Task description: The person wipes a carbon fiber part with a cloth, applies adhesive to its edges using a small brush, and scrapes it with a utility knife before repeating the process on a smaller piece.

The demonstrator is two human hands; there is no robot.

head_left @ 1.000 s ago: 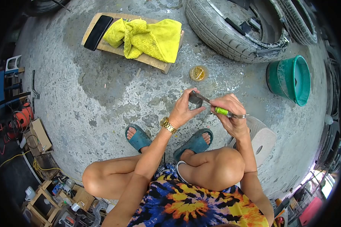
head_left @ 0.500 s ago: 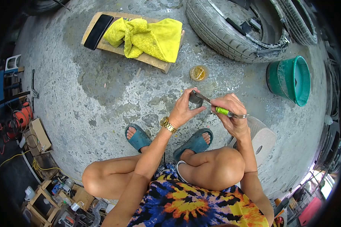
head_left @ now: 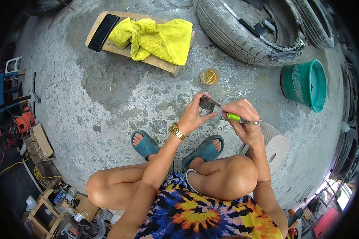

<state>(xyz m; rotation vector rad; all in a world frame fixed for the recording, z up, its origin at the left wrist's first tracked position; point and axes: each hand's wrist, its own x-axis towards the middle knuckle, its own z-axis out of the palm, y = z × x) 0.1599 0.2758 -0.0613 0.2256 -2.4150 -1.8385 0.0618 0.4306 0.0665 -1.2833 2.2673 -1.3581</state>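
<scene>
Between the thumb and fingers of my left hand (head_left: pixel 192 115) is a small dark grey rounded piece (head_left: pixel 206 105); I cannot make out its exact kind. My right hand (head_left: pixel 245 115) is closed around a slim metal tool with a lime-green wrapped handle (head_left: pixel 233 116). The tool's dark tip meets the upper edge of the grey piece. Just beyond both hands, a small clear tub of amber-coloured contents (head_left: pixel 209 77) stands on the concrete floor (head_left: pixel 119 103).
A low wooden stool (head_left: pixel 163 68) carries a yellow towel (head_left: pixel 159 40) and a black phone (head_left: pixel 103 33). Tyres (head_left: pixel 235 38) lie at the back right, near a green bucket (head_left: pixel 303 85). Tools and an orange reel (head_left: pixel 24 121) crowd the left edge.
Both hands stay almost in place. The grey piece appears very slightly tilted, with the tool still against its edge.
</scene>
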